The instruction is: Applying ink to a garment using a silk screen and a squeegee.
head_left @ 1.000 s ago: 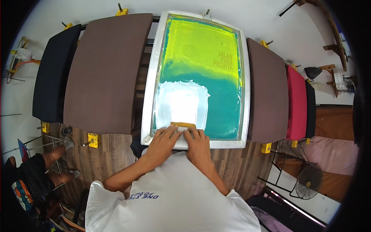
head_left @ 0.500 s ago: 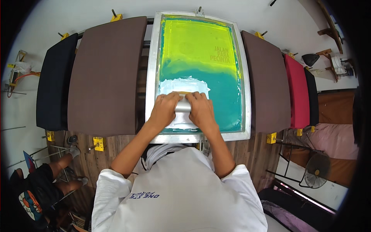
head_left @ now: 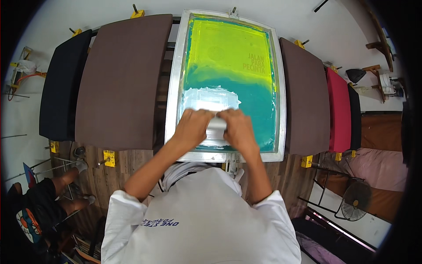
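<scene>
My left hand [head_left: 193,128] and my right hand [head_left: 238,128] both grip a squeegee [head_left: 216,124] with a silvery metal handle, fingers curled over its far side. It stands near the close end of a screen-printing frame [head_left: 175,90] with an aluminium rim. Pale white ink [head_left: 211,97] lies on the mesh just beyond the squeegee. Elsewhere the mesh [head_left: 259,110] is teal close to me and yellow-green farther off, with faint lettering at the right. My hands hide the ends of the squeegee, and motion blurs its top.
Brown boards [head_left: 123,83] flank the frame on either side; a black board [head_left: 63,90] lies farther left, a red board [head_left: 338,110] farther right. Yellow clamps [head_left: 110,159] jut from the board ends. A fan [head_left: 356,201] stands lower right. Another person's legs [head_left: 68,193] show lower left.
My hands have drawn the squeegee slightly nearer to me and shifted a little to the right. The whole view has tilted slightly.
</scene>
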The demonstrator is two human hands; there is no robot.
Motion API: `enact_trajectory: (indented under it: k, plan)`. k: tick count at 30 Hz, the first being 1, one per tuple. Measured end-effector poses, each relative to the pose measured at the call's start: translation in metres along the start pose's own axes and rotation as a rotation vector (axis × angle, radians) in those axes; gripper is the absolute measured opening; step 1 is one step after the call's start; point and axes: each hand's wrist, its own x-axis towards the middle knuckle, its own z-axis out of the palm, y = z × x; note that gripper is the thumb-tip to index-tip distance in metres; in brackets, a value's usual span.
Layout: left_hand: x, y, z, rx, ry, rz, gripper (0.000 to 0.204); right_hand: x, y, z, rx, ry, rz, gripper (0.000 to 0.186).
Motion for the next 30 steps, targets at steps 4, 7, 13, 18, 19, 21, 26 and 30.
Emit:
enact_trajectory:
  k: [4, 7, 13, 18, 19, 21, 26, 30]
  plan:
    - [0.042, -0.014, 0.008, -0.004, 0.060, 0.048, 0.025, 0.036, 0.027, -0.005, 0.005, 0.042, -0.007, 0.035]
    - [0.039, -0.012, 0.011, -0.028, 0.046, 0.034, 0.031, 0.027, 0.027, -0.003, 0.027, 0.039, -0.010, 0.035]
    - [-0.026, 0.011, 0.014, -0.041, -0.083, -0.051, 0.049, -0.029, -0.011, 0.007, 0.101, 0.025, 0.074, 0.049]
    - [-0.050, 0.024, 0.003, -0.042, -0.129, -0.093, 0.048, -0.047, -0.025, 0.008, 0.153, -0.058, 0.087, 0.052]
    - [-0.049, 0.026, -0.001, -0.049, -0.164, -0.126, 0.048, -0.042, -0.025, 0.006, 0.180, -0.065, 0.061, 0.052]
    - [-0.039, 0.019, -0.010, -0.017, -0.109, -0.102, 0.048, -0.028, -0.024, 0.005, 0.202, -0.068, 0.025, 0.050]
    - [-0.018, -0.006, -0.006, -0.044, 0.056, -0.061, 0.056, 0.004, -0.020, 0.012, 0.021, 0.053, -0.004, 0.047]
    - [-0.036, -0.011, 0.019, 0.011, 0.088, -0.031, 0.060, -0.013, -0.019, 0.035, 0.004, 0.070, 0.010, 0.050]
